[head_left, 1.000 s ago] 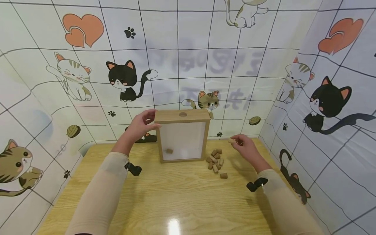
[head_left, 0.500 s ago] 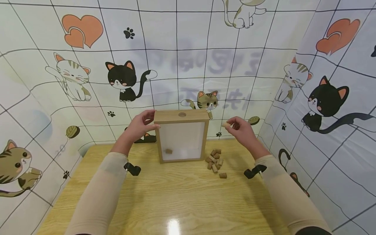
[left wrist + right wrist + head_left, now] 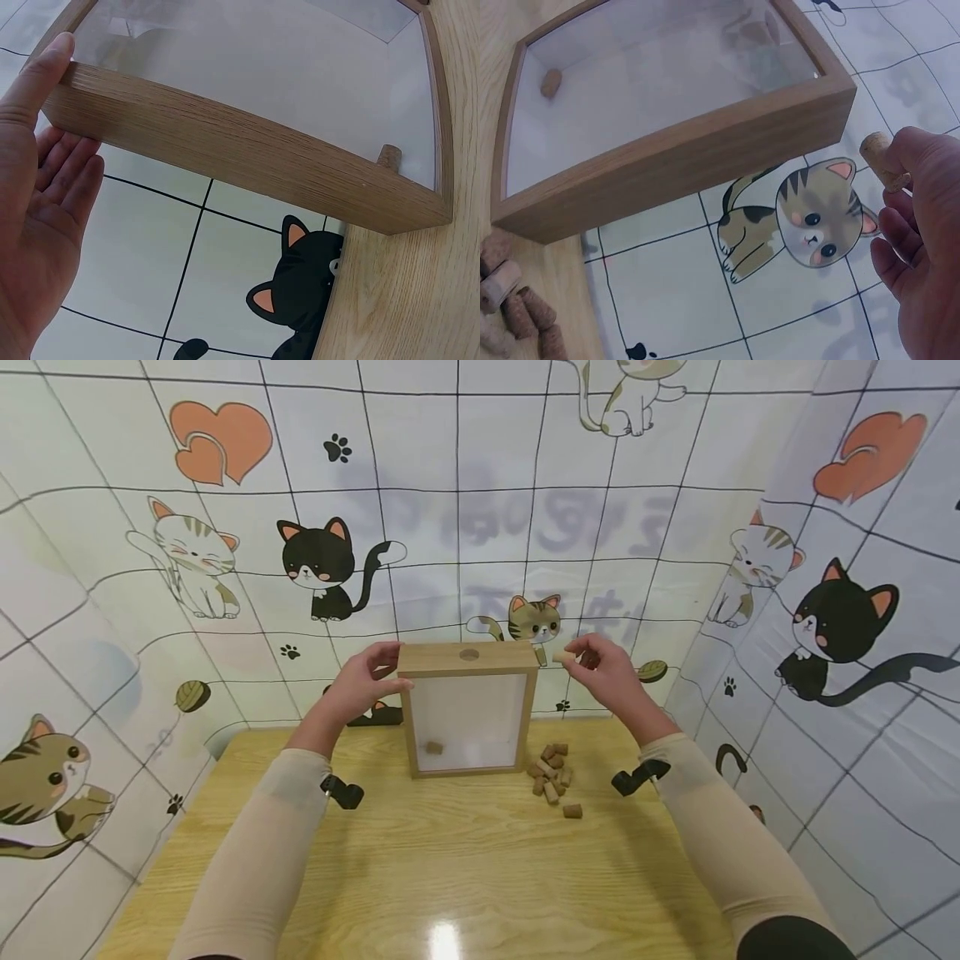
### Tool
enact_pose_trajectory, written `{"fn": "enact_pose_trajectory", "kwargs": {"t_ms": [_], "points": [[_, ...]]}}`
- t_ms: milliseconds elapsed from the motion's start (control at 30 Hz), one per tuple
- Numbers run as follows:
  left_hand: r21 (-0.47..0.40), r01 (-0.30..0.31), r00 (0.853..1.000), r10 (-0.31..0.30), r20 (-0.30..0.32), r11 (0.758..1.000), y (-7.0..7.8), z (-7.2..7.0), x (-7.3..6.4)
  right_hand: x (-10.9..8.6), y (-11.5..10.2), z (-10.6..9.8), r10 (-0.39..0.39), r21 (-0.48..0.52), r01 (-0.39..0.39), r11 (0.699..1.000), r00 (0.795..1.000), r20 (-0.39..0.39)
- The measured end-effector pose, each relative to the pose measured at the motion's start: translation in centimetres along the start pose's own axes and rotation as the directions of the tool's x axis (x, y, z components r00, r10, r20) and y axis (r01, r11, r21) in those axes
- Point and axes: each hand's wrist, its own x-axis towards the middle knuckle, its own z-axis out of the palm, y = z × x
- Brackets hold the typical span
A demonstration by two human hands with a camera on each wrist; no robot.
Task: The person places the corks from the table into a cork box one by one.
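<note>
A shallow wooden-framed box (image 3: 405,718) with a clear front stands upright on the table, a round hole (image 3: 469,654) in its top edge. One cork (image 3: 434,747) lies inside at the bottom left. My left hand (image 3: 365,681) grips the box's upper left corner, thumb on the front edge and fingers behind, as the left wrist view shows. Between thumb and fingers, my right hand (image 3: 606,672) pinches a second cork (image 3: 877,156), held in the air just right of the box's top corner.
Beside the box's lower right side lies a pile of loose corks (image 3: 551,772), with one cork (image 3: 572,811) a little nearer. The wood-grain table (image 3: 450,860) meets a cat-print wall covering (image 3: 420,527) close behind the box.
My right hand has risen and moved left with its cork, from beside the pile up to the level of the box top. My left hand keeps its grip on the box.
</note>
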Motion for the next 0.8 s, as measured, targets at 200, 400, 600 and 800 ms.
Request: {"fn": "enact_pose_trajectory", "kwargs": {"t_ms": [200,400,600,800], "points": [[0.005,-0.001,1.000,0.001,-0.008,1.000,0.1,-0.3,0.0,1.8,-1.8,0.5,-0.066,0.033,0.065,0.997,0.998,0.013],[0.013,-0.001,1.000,0.001,-0.006,1.000,-0.1,-0.2,0.1,3.2,-3.8,1.2,-0.102,0.041,0.100,0.994,0.994,0.042],[0.000,0.000,1.000,0.000,-0.003,1.000,-0.2,-0.1,0.2,4.5,-5.8,2.2,-0.147,0.044,0.144,0.989,0.984,0.097],[0.022,0.012,1.000,-0.012,-0.006,1.000,-0.3,0.0,0.2,5.9,-7.0,3.4,-0.190,0.052,0.183,0.982,0.966,0.174]]}}
